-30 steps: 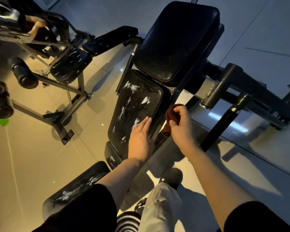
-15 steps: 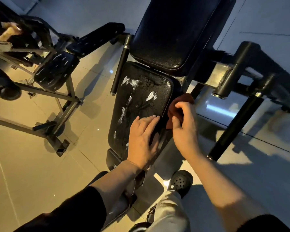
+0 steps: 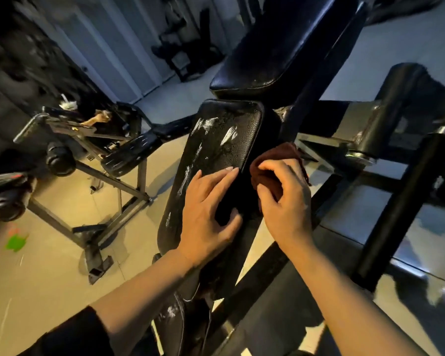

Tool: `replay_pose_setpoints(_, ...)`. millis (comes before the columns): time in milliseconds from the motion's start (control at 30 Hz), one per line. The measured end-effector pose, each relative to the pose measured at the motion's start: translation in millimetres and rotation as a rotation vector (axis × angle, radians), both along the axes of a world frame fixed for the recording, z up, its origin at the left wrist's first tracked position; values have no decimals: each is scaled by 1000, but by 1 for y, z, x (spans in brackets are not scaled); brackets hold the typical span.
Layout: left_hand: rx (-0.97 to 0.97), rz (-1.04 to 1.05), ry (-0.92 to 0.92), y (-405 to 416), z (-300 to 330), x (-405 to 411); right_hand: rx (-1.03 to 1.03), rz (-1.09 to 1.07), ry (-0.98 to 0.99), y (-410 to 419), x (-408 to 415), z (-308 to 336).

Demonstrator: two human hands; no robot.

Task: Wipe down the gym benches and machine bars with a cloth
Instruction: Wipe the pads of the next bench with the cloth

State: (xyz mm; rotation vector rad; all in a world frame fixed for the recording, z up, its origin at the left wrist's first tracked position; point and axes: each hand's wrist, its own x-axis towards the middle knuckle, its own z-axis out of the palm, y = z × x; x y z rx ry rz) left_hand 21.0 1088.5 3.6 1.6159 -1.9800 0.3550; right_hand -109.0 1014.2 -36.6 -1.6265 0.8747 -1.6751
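- Evidently bracing: the left hand [image 3: 208, 217] lies on the black textured-vinyl seat pad [image 3: 216, 160], fingers extended toward 1 o'clock, probably steadying it.
- Right hand [image 3: 285, 199] pinches the crumpled dark-red cloth [image 3: 280, 155], bunched against the pad's 3 o'clock edge, apparently to wipe that side; contact is unclear.
- Pad's long axis runs from 7 to 1 o'clock, white foam streaks [image 3: 206, 124] unwiped, toward the black backrest pad [image 3: 280, 55].

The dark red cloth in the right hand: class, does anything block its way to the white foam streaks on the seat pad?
Yes. The left hand rests on the black seat pad, beside the dark red cloth; the upper streaks lie uncovered.
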Motion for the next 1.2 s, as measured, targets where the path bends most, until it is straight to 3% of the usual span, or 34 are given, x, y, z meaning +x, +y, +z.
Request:
replay_pose_setpoints(333, -115, -2, -6, 1, -19, 5, -142, -10, -134, -10, 5, -14)
replay_pose_setpoints(533, -121, -27, -5, 2, -17, 10, -191, -19, -105, 4, 14, -17)
replay_pose_setpoints(700, -153, -62, 13, -3, -16, 17, -129, -193, -127, -16, 4, 8)
replay_pose_setpoints(867, -160, -76, 52, -6, -13, 20, -125, -210, -25, -12, 10, 16)
replay_pose_setpoints(1000, -145, -120, 54, -3, -15, 21, 2, -397, -75, -23, 6, 29)
replay_pose_setpoints(1200, -98, -56, -24, 2, -16, 16, 0, -340, 12, -6, 22, 21)
